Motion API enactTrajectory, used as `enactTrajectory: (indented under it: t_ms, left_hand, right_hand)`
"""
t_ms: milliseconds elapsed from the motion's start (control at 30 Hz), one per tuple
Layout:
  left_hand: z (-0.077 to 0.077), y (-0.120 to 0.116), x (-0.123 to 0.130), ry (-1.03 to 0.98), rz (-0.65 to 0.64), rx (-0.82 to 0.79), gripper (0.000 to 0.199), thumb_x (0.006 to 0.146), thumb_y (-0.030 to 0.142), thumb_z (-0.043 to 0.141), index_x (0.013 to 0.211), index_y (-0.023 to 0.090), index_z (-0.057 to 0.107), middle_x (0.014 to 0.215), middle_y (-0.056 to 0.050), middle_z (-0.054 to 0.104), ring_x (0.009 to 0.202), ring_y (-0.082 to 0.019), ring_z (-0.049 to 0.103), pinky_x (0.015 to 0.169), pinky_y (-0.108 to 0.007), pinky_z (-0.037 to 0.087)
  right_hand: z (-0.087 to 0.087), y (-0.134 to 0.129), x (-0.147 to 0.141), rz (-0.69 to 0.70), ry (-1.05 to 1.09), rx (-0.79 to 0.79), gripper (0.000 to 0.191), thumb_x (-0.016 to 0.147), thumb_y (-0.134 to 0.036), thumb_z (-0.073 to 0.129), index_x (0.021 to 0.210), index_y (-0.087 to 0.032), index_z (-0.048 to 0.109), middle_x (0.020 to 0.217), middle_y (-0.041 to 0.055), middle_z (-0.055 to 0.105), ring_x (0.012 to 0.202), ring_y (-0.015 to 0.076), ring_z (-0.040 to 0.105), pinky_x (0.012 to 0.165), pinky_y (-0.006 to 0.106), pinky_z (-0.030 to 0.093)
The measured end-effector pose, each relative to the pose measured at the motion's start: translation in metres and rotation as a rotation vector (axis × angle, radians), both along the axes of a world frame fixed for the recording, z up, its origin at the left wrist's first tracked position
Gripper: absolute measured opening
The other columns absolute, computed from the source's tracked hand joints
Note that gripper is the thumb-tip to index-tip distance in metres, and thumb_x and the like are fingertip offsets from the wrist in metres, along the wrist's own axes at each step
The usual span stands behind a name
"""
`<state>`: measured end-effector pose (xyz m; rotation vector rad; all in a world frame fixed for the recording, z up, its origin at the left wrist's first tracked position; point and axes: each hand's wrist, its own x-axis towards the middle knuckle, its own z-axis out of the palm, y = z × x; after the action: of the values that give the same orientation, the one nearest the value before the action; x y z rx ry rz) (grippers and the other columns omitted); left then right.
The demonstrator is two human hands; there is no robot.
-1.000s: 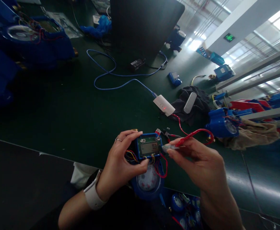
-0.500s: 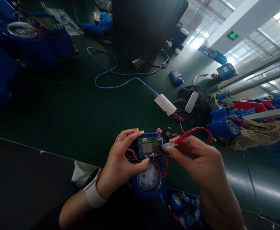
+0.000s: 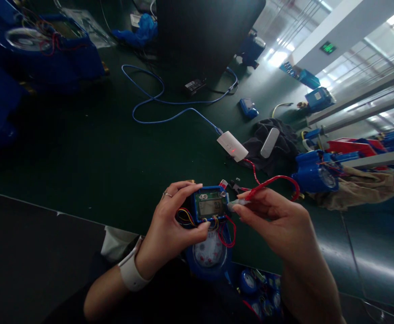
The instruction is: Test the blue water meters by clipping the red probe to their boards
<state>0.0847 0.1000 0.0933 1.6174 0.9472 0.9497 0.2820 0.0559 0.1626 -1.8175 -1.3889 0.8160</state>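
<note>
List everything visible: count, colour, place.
LCD module: 1, blue-rimmed, lower centre
Dial meter: 1, blue, below module
Connector: 1, whitish, beside module
Interface box: 1, white, centre
Cables: several, mainly red/blue, centre
Cloths: 2, dark/tan, right
Adapter: 1, black, upper centre
Panel: 1, black, top
Other meters: several, blue, around edges
Table: 1, green, throughout
Sign: 1, green, upper right
Watchband: 1, white, lower left
Left grip: 1, around module
Right grip: 1, holding connector

My single camera rides on my head, facing forward and down, with my left hand (image 3: 172, 225) and right hand (image 3: 281, 225) close below, near lower centre. The green worktop (image 3: 99, 157) stretches away ahead, and the view leans: the distant pillar (image 3: 347, 29), upper right, runs slantwise.
</note>
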Motion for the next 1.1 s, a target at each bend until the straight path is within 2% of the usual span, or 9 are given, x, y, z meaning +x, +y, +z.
enactTrajectory:
  t_ms: [367,967,1100]
  left_hand:
    - [-0.0002,-0.0004,0.0004,0.004,-0.002,-0.007,0.053,0.069,0.017,0.072,0.120,0.022,0.059,0.121,-0.010,0.058,0.115,-0.026,0.058,0.100,-0.044,0.048]
    - [-0.0006,-0.0001,0.0001,-0.001,-0.002,0.006,0.051,0.070,0.020,0.071,0.119,0.021,0.059,0.120,-0.010,0.059,0.114,-0.026,0.059,0.097,-0.045,0.050]
    - [-0.0011,-0.0002,-0.0005,0.009,-0.004,0.005,0.052,0.069,0.018,0.072,0.120,0.021,0.059,0.121,-0.010,0.058,0.115,-0.026,0.058,0.097,-0.045,0.049]
  right_hand:
    - [-0.0024,-0.0023,0.0022,0.001,-0.022,0.000,0.011,0.077,-0.024,0.077,0.081,-0.021,0.068,0.076,0.0014,0.076,0.061,0.0156,0.073,0.052,0.020,0.060]
    - [-0.0024,-0.0008,0.0005,-0.023,0.050,-0.004,0.011,0.075,-0.023,0.077,0.080,-0.020,0.068,0.074,0.0028,0.076,0.061,0.0178,0.074,0.055,0.023,0.063]
    - [-0.0033,-0.0017,0.0012,-0.020,0.072,-0.006,0.012,0.076,-0.021,0.078,0.083,-0.021,0.069,0.077,0.0017,0.077,0.064,0.0159,0.075,0.058,0.020,0.062]
